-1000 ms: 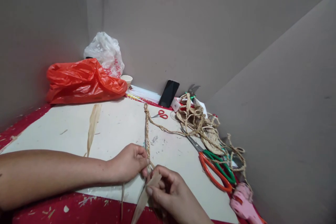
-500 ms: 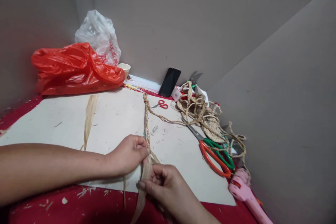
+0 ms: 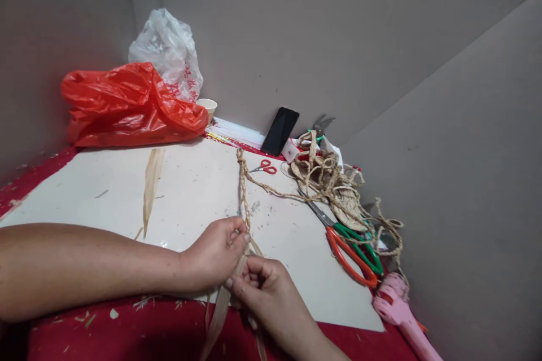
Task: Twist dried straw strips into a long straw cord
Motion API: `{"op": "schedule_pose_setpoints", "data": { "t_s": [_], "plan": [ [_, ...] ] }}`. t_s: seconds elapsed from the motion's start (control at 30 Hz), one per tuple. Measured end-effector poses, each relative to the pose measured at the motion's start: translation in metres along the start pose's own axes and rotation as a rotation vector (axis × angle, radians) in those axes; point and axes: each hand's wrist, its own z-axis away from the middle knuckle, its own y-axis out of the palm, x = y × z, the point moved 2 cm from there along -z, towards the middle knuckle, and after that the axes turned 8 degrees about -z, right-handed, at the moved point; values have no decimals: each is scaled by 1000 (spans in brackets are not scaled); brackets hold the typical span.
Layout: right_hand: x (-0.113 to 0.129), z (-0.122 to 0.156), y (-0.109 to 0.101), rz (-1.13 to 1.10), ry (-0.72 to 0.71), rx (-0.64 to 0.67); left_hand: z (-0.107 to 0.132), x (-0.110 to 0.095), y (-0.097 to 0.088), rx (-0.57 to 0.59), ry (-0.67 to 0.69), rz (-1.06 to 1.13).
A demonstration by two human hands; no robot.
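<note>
- your left hand [image 3: 218, 251] has its grip clamped on the lower part of the braid [image 3: 243, 192].
- your right hand's grip [image 3: 269, 287] is pinched on a flat pale strip [image 3: 219, 315], just below.
- the braid lies on the white sheet [image 3: 199, 186] before you, its knotted top beside the small scissors [image 3: 262, 168].
- to your right, large scissors [image 3: 329, 228] lie by the heaped cord [image 3: 328, 181].

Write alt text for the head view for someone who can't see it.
The left hand pinches a braid over a white sheet; the right hand holds a pale strip just below. To the right lie big scissors, tangled cord and a pink tool; behind, a red bag and a phone.
</note>
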Motion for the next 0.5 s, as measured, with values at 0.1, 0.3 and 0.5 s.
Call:
{"op": "schedule_pose_setpoints", "data": {
  "t_s": [0.1, 0.3, 0.5],
  "plan": [
    [2, 2, -1, -36, 18, 57, 1, 0, -1, 1, 13, 24],
    [3, 2, -6, -29, 5, 36, 2, 0, 1, 19, -15, 180],
    [-1, 2, -2, -50, -41, -93, 1, 1, 2, -5, 8, 59]
  ]
}}
